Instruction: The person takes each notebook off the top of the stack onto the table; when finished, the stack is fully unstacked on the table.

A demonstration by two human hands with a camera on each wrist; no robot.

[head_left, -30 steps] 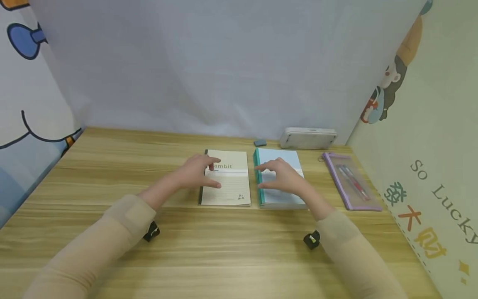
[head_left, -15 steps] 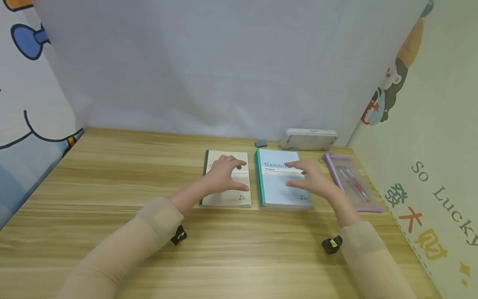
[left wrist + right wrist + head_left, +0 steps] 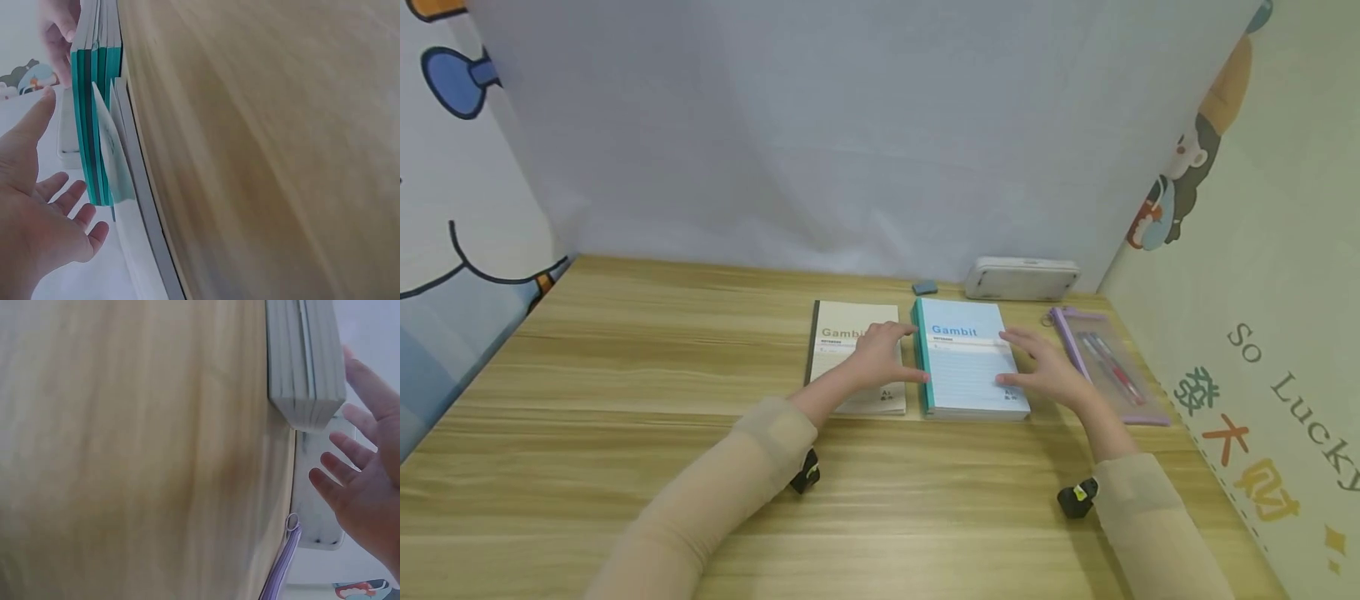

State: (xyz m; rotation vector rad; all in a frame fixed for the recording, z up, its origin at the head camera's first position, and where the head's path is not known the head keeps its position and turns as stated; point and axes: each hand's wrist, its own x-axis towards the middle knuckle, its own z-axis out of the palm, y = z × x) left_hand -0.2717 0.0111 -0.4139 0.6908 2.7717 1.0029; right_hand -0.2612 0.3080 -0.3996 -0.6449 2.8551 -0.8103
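A stack of blue Gambit notebooks [image 3: 966, 367] with teal spines lies on the table, several notebooks thick in the left wrist view. My left hand [image 3: 880, 360] is over the cream notebook [image 3: 838, 333], its thumb and fingers spread towards the stack's spine side. At the stack's other side is my right hand [image 3: 1047, 368], thumb and fingers likewise spread around the edge. In the left wrist view a gap shows between my left fingers and the teal spines [image 3: 94, 125]. Whether the right fingertips touch the page edges [image 3: 306, 369] is hard to tell. Neither hand grips anything.
Behind the stack lie a small grey-blue block [image 3: 925, 287] and a white case [image 3: 1022, 279] by the back curtain. A clear pouch with purple trim [image 3: 1108, 367], holding pens, is at the right. A printed wall panel [image 3: 1247, 250] borders the table's right side.
Both hands have moved right. The left has passed across the cream notebook to the blue stack's spine; the right has left the stack's cover for its right edge. The notebooks stay put.
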